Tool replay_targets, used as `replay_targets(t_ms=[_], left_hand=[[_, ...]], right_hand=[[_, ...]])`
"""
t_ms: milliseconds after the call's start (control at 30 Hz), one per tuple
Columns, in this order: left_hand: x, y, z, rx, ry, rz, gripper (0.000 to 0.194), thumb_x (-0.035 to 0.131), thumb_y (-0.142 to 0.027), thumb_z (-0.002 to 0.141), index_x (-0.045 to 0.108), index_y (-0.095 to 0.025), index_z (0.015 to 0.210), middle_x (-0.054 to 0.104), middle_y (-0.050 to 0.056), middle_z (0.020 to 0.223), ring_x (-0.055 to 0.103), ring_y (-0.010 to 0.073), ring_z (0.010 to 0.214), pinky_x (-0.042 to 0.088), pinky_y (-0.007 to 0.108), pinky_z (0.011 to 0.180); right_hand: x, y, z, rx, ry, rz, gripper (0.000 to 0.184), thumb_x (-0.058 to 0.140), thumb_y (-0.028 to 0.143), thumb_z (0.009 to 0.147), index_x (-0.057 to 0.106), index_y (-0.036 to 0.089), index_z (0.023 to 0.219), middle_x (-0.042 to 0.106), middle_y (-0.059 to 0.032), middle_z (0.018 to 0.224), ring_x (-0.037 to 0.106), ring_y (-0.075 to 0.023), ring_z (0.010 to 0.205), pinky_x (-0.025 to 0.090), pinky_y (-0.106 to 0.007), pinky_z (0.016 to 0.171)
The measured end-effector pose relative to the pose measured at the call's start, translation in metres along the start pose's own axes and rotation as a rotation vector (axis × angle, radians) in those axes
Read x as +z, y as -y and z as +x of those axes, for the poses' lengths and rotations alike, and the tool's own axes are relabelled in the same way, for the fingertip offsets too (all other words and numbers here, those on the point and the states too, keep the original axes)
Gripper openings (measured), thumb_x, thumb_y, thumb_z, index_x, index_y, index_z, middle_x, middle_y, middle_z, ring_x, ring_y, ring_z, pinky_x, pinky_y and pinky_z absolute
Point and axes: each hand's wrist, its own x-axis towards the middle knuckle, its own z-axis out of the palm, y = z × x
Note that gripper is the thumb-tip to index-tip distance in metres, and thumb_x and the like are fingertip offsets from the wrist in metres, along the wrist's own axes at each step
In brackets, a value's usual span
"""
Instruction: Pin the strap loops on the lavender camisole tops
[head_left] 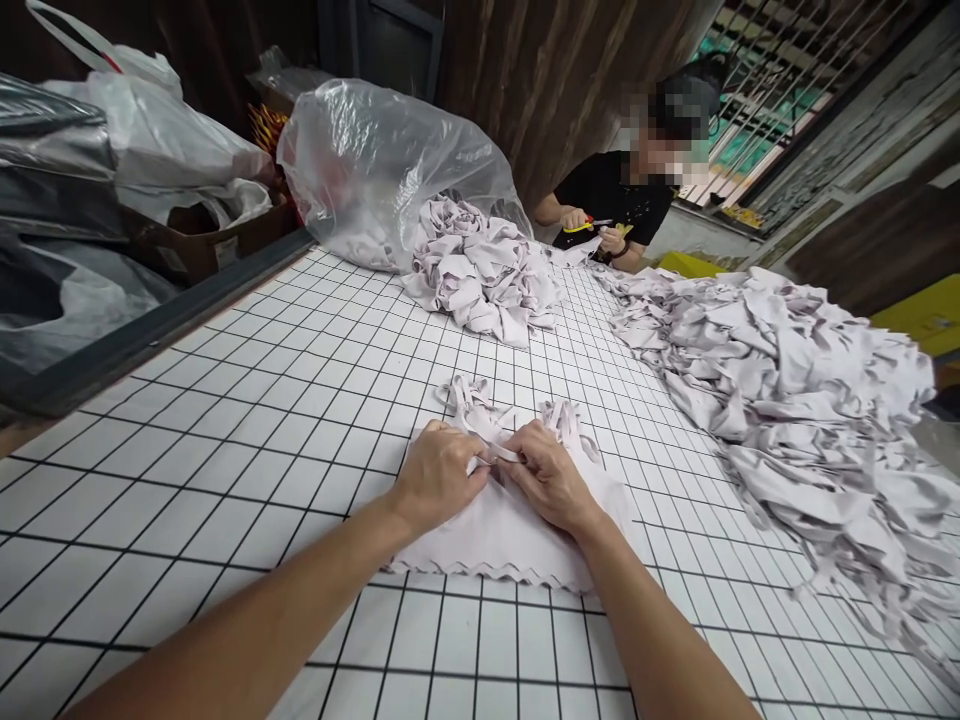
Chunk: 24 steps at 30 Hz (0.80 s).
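Observation:
A pale pinkish-grey strappy top (495, 540) lies spread on the gridded table, its wavy hem towards me and its thin straps bunched at the far end. My left hand (441, 475) is closed on the neckline edge of this top. Close beside it, my right hand (546, 475) pinches the same edge, and a short stretch of the fabric band runs between the two hands. The fingertips are partly hidden by the knuckles and cloth.
Beyond my hands sits a heap of similar garments (487, 265) by a clear plastic bag (390, 150). A larger garment pile (787, 370) covers the table's right side. Across the table (262, 400), another person (615, 200) holds yellow-handled scissors (581, 226) and cloth. Bags (157, 130) crowd the left.

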Motion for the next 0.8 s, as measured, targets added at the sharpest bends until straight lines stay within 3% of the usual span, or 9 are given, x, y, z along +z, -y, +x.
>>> replay_targets(t_ms=[400, 800], left_hand=[[-0.0013, 0.0032, 0.0014, 0.063, -0.056, -0.034, 0.012, 0.067, -0.006, 0.071, 0.063, -0.016, 0.065, 0.063, -0.002, 0.057, 0.056, 0.0138, 0.059, 0.045, 0.034, 0.073], [-0.0014, 0.0076, 0.0006, 0.09, -0.026, -0.047, 0.009, 0.063, -0.008, 0.075, 0.063, -0.015, 0.068, 0.065, 0.0, 0.061, 0.057, 0.0143, 0.06, 0.045, 0.035, 0.075]], right_hand=[[0.002, -0.0022, -0.0005, -0.012, -0.034, -0.005, 0.012, 0.054, 0.009, 0.088, 0.058, 0.021, 0.087, 0.058, -0.0012, 0.076, 0.047, -0.0175, 0.08, 0.038, -0.036, 0.079], [0.0029, -0.0041, -0.0018, -0.064, -0.019, -0.151, 0.018, 0.052, 0.003, 0.081, 0.057, 0.02, 0.085, 0.057, -0.0006, 0.074, 0.045, -0.017, 0.078, 0.034, -0.036, 0.079]])
